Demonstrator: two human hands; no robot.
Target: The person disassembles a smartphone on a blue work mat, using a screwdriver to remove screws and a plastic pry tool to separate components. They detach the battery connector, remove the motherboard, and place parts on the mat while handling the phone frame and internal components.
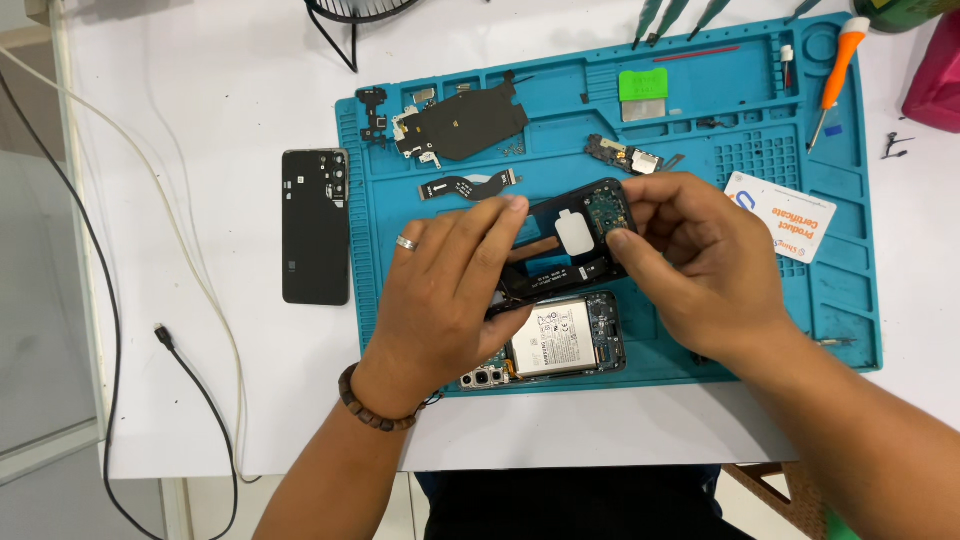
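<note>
My left hand (440, 295) and my right hand (700, 255) together hold a black phone mid-frame (575, 240) above the blue repair mat (850, 300). The frame carries a white square pad and a small circuit board near my right thumb. Below it, on the mat, lies the opened phone body (560, 340) with its white-labelled battery showing; my left palm covers its left end. A ring sits on my left hand and a bead bracelet on that wrist.
A black back cover (316, 226) lies on the white table left of the mat. On the mat: a flex cable (468, 185), black coil assembly (465, 122), small board (622, 155), green pad (642, 85), white card (782, 215), orange screwdriver (835, 75). Cables trail at left.
</note>
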